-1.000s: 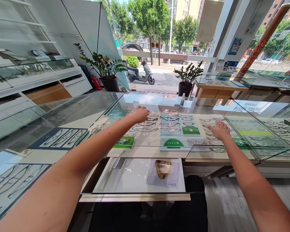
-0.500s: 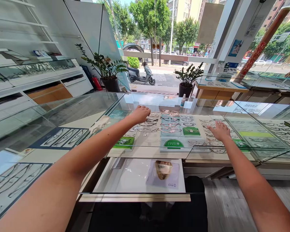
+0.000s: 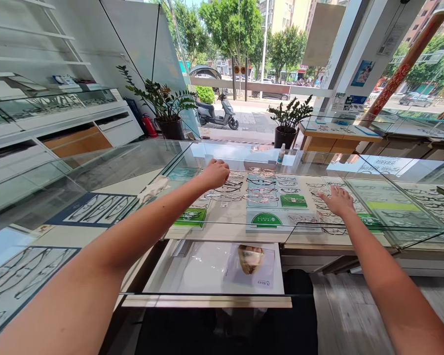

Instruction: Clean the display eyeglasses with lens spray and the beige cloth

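Glass counter top [image 3: 207, 158] under both hands, rows of spectacle frames [image 3: 261, 190] on display beneath. Left hand [image 3: 215, 173] loosely curled, holding nothing visible. Right hand [image 3: 336, 201] flat, fingers spread, empty.

The left hand [image 3: 215, 173] rests curled on the glass countertop [image 3: 222, 153], eyeglass frames [image 3: 261, 190] displayed just right of it. The right hand [image 3: 336, 201] lies flat, fingers spread, green signs [image 3: 266, 219] between both hands.

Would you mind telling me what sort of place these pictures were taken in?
Most likely an optician's shop. Rows of spectacle frames lie under a glass counter, more glass showcases line the wall, and both the left hand and the right hand reach over the counter.
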Available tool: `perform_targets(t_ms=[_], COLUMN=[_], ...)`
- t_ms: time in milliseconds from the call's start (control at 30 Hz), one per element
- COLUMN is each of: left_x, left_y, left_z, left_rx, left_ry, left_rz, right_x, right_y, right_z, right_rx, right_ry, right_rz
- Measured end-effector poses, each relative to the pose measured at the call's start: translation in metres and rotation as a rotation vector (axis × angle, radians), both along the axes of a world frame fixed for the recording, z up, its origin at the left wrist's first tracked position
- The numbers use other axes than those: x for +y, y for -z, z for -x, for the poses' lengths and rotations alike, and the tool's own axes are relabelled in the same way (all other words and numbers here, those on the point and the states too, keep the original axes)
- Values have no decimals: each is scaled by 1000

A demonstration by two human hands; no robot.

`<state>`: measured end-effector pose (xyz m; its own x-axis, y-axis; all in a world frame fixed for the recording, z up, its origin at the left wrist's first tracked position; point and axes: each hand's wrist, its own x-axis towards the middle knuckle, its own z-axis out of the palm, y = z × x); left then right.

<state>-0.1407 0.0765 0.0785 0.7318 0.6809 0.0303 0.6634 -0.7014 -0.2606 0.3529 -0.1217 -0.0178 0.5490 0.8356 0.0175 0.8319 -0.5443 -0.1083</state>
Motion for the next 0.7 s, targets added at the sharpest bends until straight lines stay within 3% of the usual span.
perform_targets(t_ms=[133, 233, 333, 433, 533, 600, 700], left_x=[-34, -86, -151, -203, -219, -208, -168], left_y=[-24, -41, -37, -3, 52, 90, 133], left_z=[-8, -14, -16, -15, -15, -17, -20], left_rx=[-131, -251, -322, -370, -355, -302, -241], left_ry=[-9, 106, 358, 492, 411, 310, 112], left_rz=[-29, 180, 498, 912, 1155, 1131, 897], right_x=[-1, -2, -2, -3, -3, -4, -5], right_y=[-2, -5, -6, -6, -5, -5, -5], right_z=[2, 3, 4, 3, 2, 1, 1], right_rx=[2, 5, 3, -4, 0, -2, -6], right_ry=[-2, 1, 4, 1, 4, 3, 1], right_rz=[8, 21, 17, 14, 8, 0, -7])
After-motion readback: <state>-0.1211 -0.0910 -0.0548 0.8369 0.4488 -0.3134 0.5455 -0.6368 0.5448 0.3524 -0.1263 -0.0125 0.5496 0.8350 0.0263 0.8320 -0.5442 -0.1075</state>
